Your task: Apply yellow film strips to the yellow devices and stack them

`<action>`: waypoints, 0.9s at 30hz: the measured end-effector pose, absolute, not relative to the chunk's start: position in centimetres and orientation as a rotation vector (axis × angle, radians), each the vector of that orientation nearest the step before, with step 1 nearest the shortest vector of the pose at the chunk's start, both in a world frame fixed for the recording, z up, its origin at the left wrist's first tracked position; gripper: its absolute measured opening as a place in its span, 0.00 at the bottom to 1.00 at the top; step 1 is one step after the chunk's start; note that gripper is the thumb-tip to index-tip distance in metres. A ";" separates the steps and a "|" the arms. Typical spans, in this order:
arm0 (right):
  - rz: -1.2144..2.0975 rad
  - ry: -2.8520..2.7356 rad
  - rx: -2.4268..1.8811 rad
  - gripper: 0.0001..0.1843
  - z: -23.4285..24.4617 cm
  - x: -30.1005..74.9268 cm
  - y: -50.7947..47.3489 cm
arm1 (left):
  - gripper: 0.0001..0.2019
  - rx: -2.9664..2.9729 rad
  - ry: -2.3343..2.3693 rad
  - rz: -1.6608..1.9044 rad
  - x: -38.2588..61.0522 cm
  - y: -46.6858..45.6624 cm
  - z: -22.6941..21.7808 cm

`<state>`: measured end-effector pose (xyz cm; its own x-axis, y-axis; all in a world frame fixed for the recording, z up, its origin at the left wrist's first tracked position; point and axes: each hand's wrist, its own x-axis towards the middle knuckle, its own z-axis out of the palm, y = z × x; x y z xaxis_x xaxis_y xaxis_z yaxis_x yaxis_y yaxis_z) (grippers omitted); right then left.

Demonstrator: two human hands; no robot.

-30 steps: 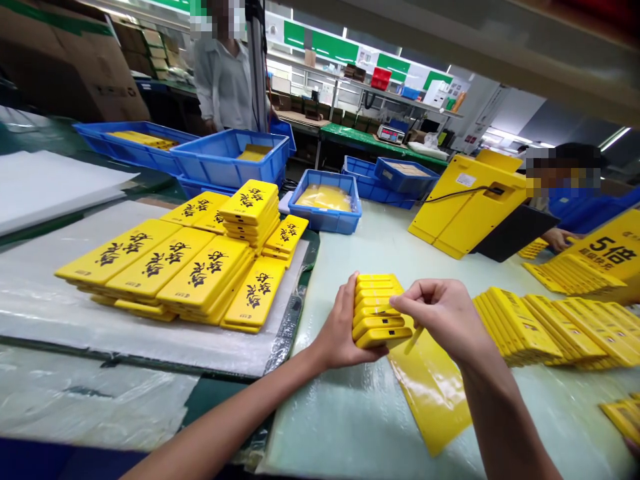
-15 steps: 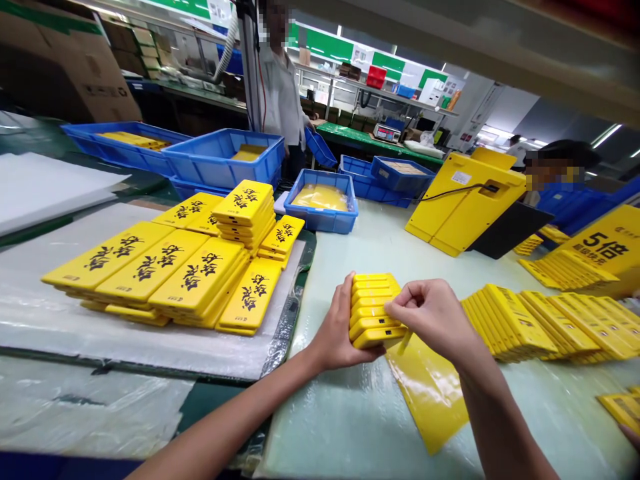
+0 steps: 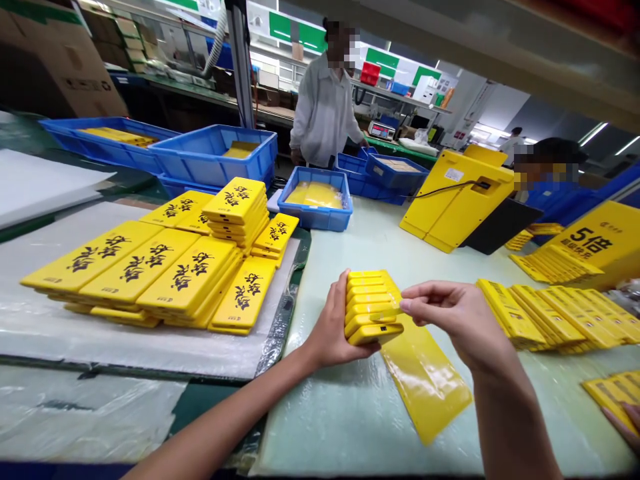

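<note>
My left hand (image 3: 334, 325) is wrapped round a bundle of several yellow power banks (image 3: 371, 303), held on edge just above the pale green table (image 3: 350, 413). My right hand (image 3: 457, 321) pinches a small yellow strip at the end face of the bundle; the strip is too small to name. A yellow plastic sheet (image 3: 425, 383) lies on the table under and in front of the bundle.
Stacks of yellow power banks with black lettering (image 3: 165, 273) lie on white foam to the left. Rows of more units (image 3: 550, 313) lie to the right. Blue bins (image 3: 315, 200) stand behind. A person in white (image 3: 325, 113) stands beyond them; another person sits far right by a yellow cabinet (image 3: 460, 200).
My right hand has lifted the small yellow strip from below the bundle up to its end face. The person in white has walked rightward behind the bins. The view has shifted a little.
</note>
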<state>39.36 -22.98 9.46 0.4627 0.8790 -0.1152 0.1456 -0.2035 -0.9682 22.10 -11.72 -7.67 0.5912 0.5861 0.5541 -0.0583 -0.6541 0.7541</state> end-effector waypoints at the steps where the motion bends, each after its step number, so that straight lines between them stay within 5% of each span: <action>1: 0.877 -0.878 -1.655 0.18 9.2 38.8 -22.8 | 0.72 2.051 0.418 1.070 22.1 -11.7 -7.7; 13: 0.978 -0.912 -1.708 0.07 9.9 36.9 -20.8 | 0.74 2.036 0.431 1.032 22.1 -11.5 -7.9; 27: 0.802 -1.274 -1.935 0.20 8.1 40.8 -20.1 | 0.71 2.055 0.414 1.033 22.1 -11.5 -7.8</action>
